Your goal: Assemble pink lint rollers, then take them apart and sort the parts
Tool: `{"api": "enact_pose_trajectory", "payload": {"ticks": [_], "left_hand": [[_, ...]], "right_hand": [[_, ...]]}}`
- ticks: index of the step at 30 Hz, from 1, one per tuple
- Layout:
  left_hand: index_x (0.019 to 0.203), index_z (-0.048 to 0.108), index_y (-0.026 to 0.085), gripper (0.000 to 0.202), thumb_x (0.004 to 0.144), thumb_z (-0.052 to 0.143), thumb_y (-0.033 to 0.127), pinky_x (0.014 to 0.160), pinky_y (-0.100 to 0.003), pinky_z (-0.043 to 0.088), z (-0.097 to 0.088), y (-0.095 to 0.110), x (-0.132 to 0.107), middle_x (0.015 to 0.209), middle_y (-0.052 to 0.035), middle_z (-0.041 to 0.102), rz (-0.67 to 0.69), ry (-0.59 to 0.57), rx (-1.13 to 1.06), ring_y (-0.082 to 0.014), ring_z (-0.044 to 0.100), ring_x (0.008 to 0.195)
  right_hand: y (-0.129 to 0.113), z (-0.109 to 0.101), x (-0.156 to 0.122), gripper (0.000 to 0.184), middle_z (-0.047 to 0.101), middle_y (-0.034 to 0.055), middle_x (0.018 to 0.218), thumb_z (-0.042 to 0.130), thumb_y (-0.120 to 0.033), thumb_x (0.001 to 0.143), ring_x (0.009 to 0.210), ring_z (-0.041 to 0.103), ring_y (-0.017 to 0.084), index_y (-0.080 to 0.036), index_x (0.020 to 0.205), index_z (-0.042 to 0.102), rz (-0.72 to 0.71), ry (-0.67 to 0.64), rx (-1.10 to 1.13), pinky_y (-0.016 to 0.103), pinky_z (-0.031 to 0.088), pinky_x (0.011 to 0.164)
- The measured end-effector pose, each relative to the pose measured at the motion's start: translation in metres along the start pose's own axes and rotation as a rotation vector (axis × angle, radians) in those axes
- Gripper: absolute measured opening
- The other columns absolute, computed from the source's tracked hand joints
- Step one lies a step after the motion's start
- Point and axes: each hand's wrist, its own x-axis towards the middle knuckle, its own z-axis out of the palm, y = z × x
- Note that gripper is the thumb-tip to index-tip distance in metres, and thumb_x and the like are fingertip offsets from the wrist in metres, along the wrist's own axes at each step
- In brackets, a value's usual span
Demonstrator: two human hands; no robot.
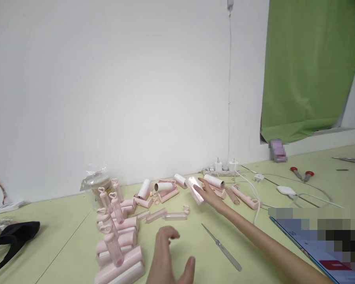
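My right hand [208,194] reaches far forward, its fingers on a glossy pink half-round plastic shell [195,191] that is tilted among other parts. My left hand [170,256] is in the near middle with nothing in it, thumb and curled forefinger apart. Left of it, pink cylinder cases [121,262] with white rolls lie in a stack. Clear pink tubes with heart-shaped loops [114,248] stand on them. Between the hands and the wall lie loose clear tubes [174,216], a white roll with a cardboard core [165,186] and pink shells [168,195].
A thin pointed tool with a clear handle [221,247] lies right of my left hand. Behind are a power strip [220,172] and white cables. Red-handled scissors [302,174] and a phone [319,252] are at right. A black strap-like item [20,232] lies left.
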Motion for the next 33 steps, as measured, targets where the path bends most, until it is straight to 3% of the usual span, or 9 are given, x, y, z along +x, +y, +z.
{"api": "enact_pose_trajectory", "payload": {"ticks": [4, 6, 9, 13, 17, 20, 26, 33], "left_hand": [[0.098, 0.040, 0.019, 0.044, 0.074, 0.040, 0.056, 0.069, -0.030, 0.042, 0.031, 0.008, 0.041, 0.097, -0.0100, 0.053, -0.289, -0.388, -0.044, -0.0190, 0.056, 0.074], [0.109, 0.033, 0.015, 0.059, 0.075, 0.028, 0.063, 0.058, -0.028, 0.043, 0.046, 0.009, 0.060, 0.091, -0.0115, 0.057, -0.350, -0.483, 0.001, -0.0170, 0.057, 0.059], [0.117, 0.029, 0.009, 0.076, 0.072, 0.018, 0.069, 0.040, -0.026, 0.038, 0.066, 0.008, 0.078, 0.070, -0.0099, 0.061, -0.410, -0.553, 0.078, -0.0175, 0.053, 0.039], [0.104, 0.047, 0.010, 0.068, 0.066, 0.038, 0.067, 0.042, -0.026, 0.037, 0.076, 0.007, 0.089, 0.058, -0.0072, 0.062, -0.376, -0.528, 0.177, -0.0192, 0.053, 0.037], [0.076, 0.058, 0.016, 0.041, 0.065, 0.048, 0.054, 0.049, -0.029, 0.038, 0.068, 0.010, 0.094, 0.052, -0.0054, 0.060, -0.323, -0.487, 0.304, -0.0233, 0.058, 0.047], [0.062, 0.056, 0.017, 0.037, 0.066, 0.045, 0.052, 0.054, -0.031, 0.038, 0.062, 0.018, 0.094, 0.055, -0.0080, 0.061, -0.273, -0.438, 0.431, -0.0265, 0.060, 0.056], [0.058, 0.056, 0.016, 0.033, 0.063, 0.047, 0.047, 0.056, -0.034, 0.037, 0.064, 0.036, 0.096, 0.062, -0.0129, 0.063, -0.151, -0.399, 0.577, -0.0312, 0.060, 0.064], [0.054, 0.052, 0.017, 0.032, 0.065, 0.046, 0.047, 0.057, -0.034, 0.038, 0.069, 0.031, 0.105, 0.055, -0.0110, 0.061, -0.195, -0.390, 0.488, -0.0298, 0.060, 0.062]], "right_hand": [[0.001, -0.004, -0.043, 0.040, 0.061, 0.0094, 0.089, 0.037, -0.051, 0.079, 0.084, 0.059, 0.020, -0.016, 0.092, 0.051, 0.176, -0.161, 0.394, 0.034, 0.048, 0.072], [0.006, -0.002, -0.061, 0.036, 0.063, 0.0074, 0.077, 0.042, -0.049, 0.077, 0.078, 0.061, 0.018, -0.016, 0.082, 0.053, 0.239, -0.220, 0.559, 0.032, 0.048, 0.073], [0.015, 0.003, -0.082, 0.033, 0.065, 0.0064, 0.076, 0.044, -0.047, 0.076, 0.082, 0.061, 0.018, -0.017, 0.083, 0.055, 0.314, -0.279, 0.760, 0.032, 0.047, 0.076], [0.017, 0.008, -0.095, 0.034, 0.065, 0.0097, 0.088, 0.047, -0.044, 0.076, 0.094, 0.058, 0.021, -0.014, 0.089, 0.058, 0.505, -0.449, 1.099, 0.033, 0.045, 0.079], [0.013, 0.011, -0.098, 0.040, 0.065, 0.0116, 0.092, 0.046, -0.047, 0.078, 0.096, 0.057, 0.021, -0.012, 0.091, 0.059, 0.484, -0.467, 1.174, 0.030, 0.044, 0.078], [0.015, 0.014, -0.099, 0.041, 0.065, 0.0092, 0.089, 0.045, -0.050, 0.078, 0.096, 0.056, 0.021, -0.014, 0.091, 0.059, 0.512, -0.485, 1.252, 0.030, 0.044, 0.077], [0.020, 0.016, -0.101, 0.039, 0.065, 0.0066, 0.082, 0.044, -0.049, 0.079, 0.087, 0.059, 0.018, -0.015, 0.085, 0.060, 0.554, -0.540, 1.360, 0.028, 0.043, 0.076], [0.032, 0.011, -0.090, 0.040, 0.064, 0.0055, 0.071, 0.047, -0.050, 0.077, 0.073, 0.060, 0.015, -0.012, 0.081, 0.060, 0.547, -0.394, 1.251, 0.023, 0.045, 0.069]]}}
